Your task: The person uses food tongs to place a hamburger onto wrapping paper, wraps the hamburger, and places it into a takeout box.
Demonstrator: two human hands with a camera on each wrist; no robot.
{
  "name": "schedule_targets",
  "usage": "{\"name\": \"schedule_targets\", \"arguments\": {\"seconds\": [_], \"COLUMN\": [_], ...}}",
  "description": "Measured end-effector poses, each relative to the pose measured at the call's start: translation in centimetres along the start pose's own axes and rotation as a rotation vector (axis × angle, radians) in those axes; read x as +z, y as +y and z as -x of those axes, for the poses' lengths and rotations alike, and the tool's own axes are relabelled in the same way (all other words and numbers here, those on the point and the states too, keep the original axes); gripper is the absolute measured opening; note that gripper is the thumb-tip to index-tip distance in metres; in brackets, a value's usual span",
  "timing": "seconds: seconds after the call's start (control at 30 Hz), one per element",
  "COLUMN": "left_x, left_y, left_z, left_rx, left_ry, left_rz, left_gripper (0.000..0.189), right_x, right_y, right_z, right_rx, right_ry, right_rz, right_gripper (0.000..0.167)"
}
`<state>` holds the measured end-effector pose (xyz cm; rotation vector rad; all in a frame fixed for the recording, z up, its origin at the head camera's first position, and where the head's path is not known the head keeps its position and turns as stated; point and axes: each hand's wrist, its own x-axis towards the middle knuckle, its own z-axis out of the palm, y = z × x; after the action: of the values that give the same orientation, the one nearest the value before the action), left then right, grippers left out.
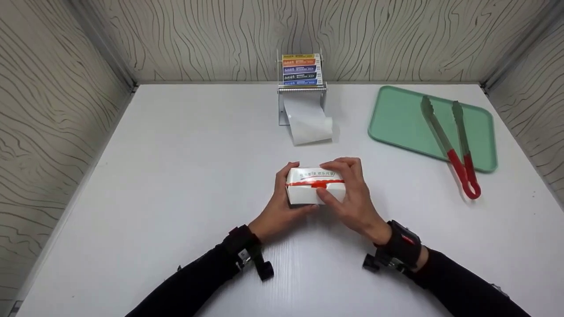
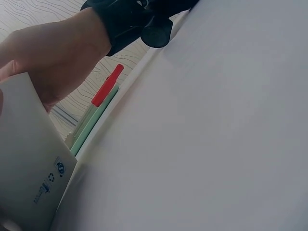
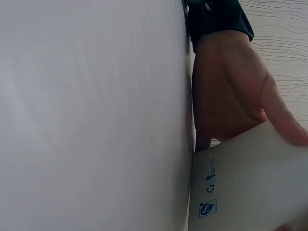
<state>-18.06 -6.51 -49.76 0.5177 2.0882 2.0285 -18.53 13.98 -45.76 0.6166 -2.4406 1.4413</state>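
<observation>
A small white paper takeout box (image 1: 304, 196) with a scalloped red band, printed lettering and a red front tab (image 1: 319, 185) is between both hands at the middle of the table. The left hand (image 1: 282, 209) grips its left side, fingers around the far left corner and thumb along the lower front. At the right side, the right hand (image 1: 358, 198) holds the box with fingers over the top and thumb at the red tab. Small blue print marks the box's white wall (image 3: 250, 178) in the right wrist view, where the left thumb (image 3: 284, 115) lies against it.
Behind the box stands a metal dispenser (image 1: 302, 88) holding a stack of colourful printed packets, with a white sheet (image 1: 308, 127) curling out in front. A green tray (image 1: 396, 119) lies at the back right, and red-handled tongs (image 1: 458, 169) rest across it, handles past its front edge.
</observation>
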Motion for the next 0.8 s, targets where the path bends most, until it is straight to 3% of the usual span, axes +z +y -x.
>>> {"name": "schedule_targets", "arguments": {"seconds": [0.17,0.27,0.37,0.47,0.7,0.8], "left_x": [-0.1,-0.2,-0.3,-0.3,-0.4,-0.3], "left_y": [-0.2,-0.3,-0.4,-0.6,-0.7,-0.6], "left_z": [0.0,-0.1,0.0,0.0,-0.1,-0.1], "left_rx": [0.022,0.043,0.074,0.093,0.1,0.097], "left_ry": [0.009,0.009,0.011,0.011,0.008,0.011], "left_rz": [0.028,0.019,0.019,0.017,-0.03,-0.031], "left_gripper": [0.099,0.095,0.088,0.084,0.086,0.088], "right_x": [-1.0,-1.6,-2.0,-2.1,-1.8,-1.8], "right_y": [0.5,0.9,1.1,1.1,1.0,0.9], "right_z": [0.3,0.7,1.2,1.5,1.6,1.7], "right_rx": [-0.048,-0.031,0.019,0.054,0.045,0.045], "right_ry": [0.0,-0.001,-0.01,-0.009,0.016,0.001], "right_rz": [0.015,-0.038,-0.085,-0.056,0.017,0.028], "right_gripper": [0.088,0.095,0.094,0.091,0.091,0.08]}}
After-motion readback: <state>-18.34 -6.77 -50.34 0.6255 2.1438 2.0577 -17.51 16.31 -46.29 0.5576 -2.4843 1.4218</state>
